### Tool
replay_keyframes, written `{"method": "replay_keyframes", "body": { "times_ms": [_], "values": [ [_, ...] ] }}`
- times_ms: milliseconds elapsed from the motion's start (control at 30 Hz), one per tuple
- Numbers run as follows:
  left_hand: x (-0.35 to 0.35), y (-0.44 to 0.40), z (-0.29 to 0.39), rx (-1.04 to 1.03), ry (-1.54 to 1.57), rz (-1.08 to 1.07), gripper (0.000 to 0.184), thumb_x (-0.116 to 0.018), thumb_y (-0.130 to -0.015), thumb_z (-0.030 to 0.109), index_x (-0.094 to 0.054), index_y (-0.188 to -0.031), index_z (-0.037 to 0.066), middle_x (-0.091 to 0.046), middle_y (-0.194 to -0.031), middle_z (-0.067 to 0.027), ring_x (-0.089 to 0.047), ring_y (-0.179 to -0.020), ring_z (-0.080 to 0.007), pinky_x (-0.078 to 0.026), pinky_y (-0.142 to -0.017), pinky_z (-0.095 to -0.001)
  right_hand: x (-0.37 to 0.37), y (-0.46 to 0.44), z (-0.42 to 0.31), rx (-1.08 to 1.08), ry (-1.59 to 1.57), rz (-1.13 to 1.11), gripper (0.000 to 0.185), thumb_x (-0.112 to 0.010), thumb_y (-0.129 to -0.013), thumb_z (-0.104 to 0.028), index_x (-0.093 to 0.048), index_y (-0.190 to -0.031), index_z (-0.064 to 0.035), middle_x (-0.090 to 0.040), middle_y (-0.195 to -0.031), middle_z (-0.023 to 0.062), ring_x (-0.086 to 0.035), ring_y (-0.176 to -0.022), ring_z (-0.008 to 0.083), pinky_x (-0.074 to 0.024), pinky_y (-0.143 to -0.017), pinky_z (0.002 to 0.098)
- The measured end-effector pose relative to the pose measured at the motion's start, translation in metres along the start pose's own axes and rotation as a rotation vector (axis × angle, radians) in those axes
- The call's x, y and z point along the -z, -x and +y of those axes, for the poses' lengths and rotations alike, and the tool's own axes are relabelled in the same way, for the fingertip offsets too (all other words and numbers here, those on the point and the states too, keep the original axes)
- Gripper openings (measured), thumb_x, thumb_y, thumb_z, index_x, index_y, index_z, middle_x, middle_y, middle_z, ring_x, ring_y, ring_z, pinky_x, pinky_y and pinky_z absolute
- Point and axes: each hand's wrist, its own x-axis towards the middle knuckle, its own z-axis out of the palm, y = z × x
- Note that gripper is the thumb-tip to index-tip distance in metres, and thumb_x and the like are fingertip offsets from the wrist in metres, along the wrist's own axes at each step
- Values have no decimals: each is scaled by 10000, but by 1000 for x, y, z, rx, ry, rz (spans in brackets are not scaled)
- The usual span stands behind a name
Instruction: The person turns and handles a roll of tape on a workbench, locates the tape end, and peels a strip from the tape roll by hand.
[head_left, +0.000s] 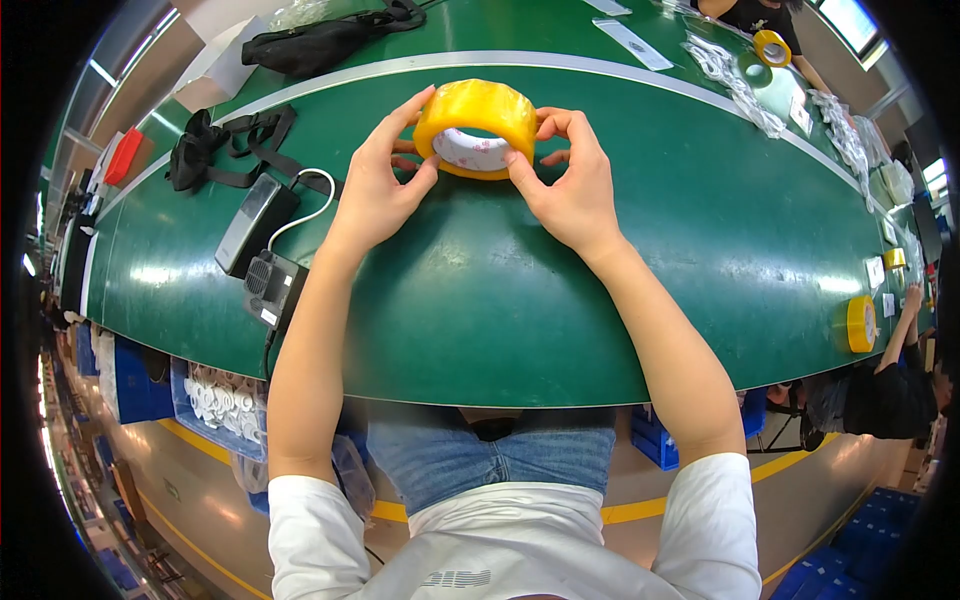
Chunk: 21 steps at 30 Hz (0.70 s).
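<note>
**A roll of glossy yellow tape [485, 100] sits between your left hand [385, 185] and your right hand [570, 180]**

You hold the roll from both sides, above the far middle part of the long, glossy green tabletop [490, 320]. Its opening faces you, and the white cardboard core with reddish print shows inside. Your left hand is curled against the roll's left side, thumb at the near rim and fingers round the outer edge. Your right hand grips the opposite side, its thumb tip at the near rim by the core and its fingers bent behind. You cannot tell from this view whether the roll's underside touches the tabletop.

Beside your left forearm lies a black rectangular device with a grey screen [250, 225], and just nearer you a black box with a round vent [272, 285]. A white cable [328, 200] loops beside them. Beyond the device are tangled black fabric straps [235, 150]. Farther off, past the pale strip across the tabletop, lies a black fabric bag [320, 45] next to a white cardboard box [215, 68].

Well to your right, near the tabletop's edge, stands another yellow tape roll [860, 323]. Below the edge on your left, a clear plastic bin [215, 425] contains white parts [225, 397].
</note>
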Motion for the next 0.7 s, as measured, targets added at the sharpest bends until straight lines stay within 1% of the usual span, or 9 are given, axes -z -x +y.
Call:
{"method": "replay_keyframes", "body": {
  "times_ms": [33, 100, 200, 267, 333, 467, 567, 633, 700],
  "values": [
    [-1, 0, 0, 15, -25, 11, 702, -670, -849, 7, -486, -1502, 187, -610, -1342, -108, -649, -1001, -210, -551, -788, -289, 2, 0, -3, 0, 0, 0, 446, -828, -775, -229, -520, -1051, -63, -646, -1087, 106, -669, -934, 248, -564, -740, 327],
    [-1, 1, 3, -23, -58, 25, 697, -677, -847, 10, -489, -1497, 179, -614, -1329, -104, -649, -999, -205, -545, -764, -278, 6, -1, -9, -99, -12, -37, 515, -860, -715, -248, -522, -1060, -68, -651, -1014, 93, -670, -885, 223, -564, -746, 317],
    [-3, 0, 2, -95, -88, 42, 678, -682, -848, 11, -496, -1484, 154, -623, -1300, -98, -645, -999, -185, -540, -741, -267, 6, 1, -13, -34, -4, -80, 573, -880, -667, -270, -522, -1066, -67, -653, -963, 85, -673, -850, 208, -567, -753, 311],
    [-4, -1, -1, -127, -89, 48, 663, -680, -851, 9, -500, -1476, 137, -626, -1283, -96, -642, -1001, -171, -541, -742, -267, 7, 2, -21, -50, -3, -123, 629, -909, -648, -300, -512, -1072, -59, -650, -964, 93, -675, -852, 210, -570, -763, 316],
    [-8, -1, -8, 61, 208, 83, 592, -671, -865, 0, -536, -1436, 84, -649, -1228, -85, -634, -1033, -143, -550, -760, -260, 6, 4, -25, -48, -30, -182, 695, -931, -632, -347, -537, -1118, -45, -649, -960, 97, -672, -846, 213, -570, -764, 319],
    [-6, -2, -22, 134, 225, 20, 511, -674, -879, -2, -579, -1380, 41, -672, -1177, -73, -628, -1052, -126, -556, -770, -245, 3, 4, -22, 35, -30, -168, 676, -933, -636, -397, -610, -1100, -27, -643, -939, 91, -662, -814, 220, -564, -750, 317],
    [-7, -3, -19, 111, 255, 35, 451, -684, -884, 2, -618, -1330, 18, -690, -1109, -57, -633, -1044, -124, -556, -772, -230, 8, 3, -24, 53, 82, -258, 592, -918, -659, -413, -676, -1025, -15, -640, -921, 82, -654, -788, 221, -556, -728, 314],
    [-5, -4, -19, 132, 216, -14, 422, -676, -913, -12, -611, -1329, 11, -675, -1154, -57, -618, -1117, -136, -559, -878, -262, 8, 3, -25, 46, 81, -254, 553, -914, -662, -419, -690, -954, -7, -636, -909, 77, -648, -776, 218, -549, -717, 316],
    [-7, -4, -19, 120, 198, -1, 420, -681, -912, -10, -615, -1325, 10, -678, -1145, -54, -622, -1102, -133, -561, -868, -258, 8, 3, -25, 43, 74, -250, 558, -916, -659, -419, -690, -958, -5, -635, -909, 79, -647, -778, 215, -549, -719, 315]
  ]
}}
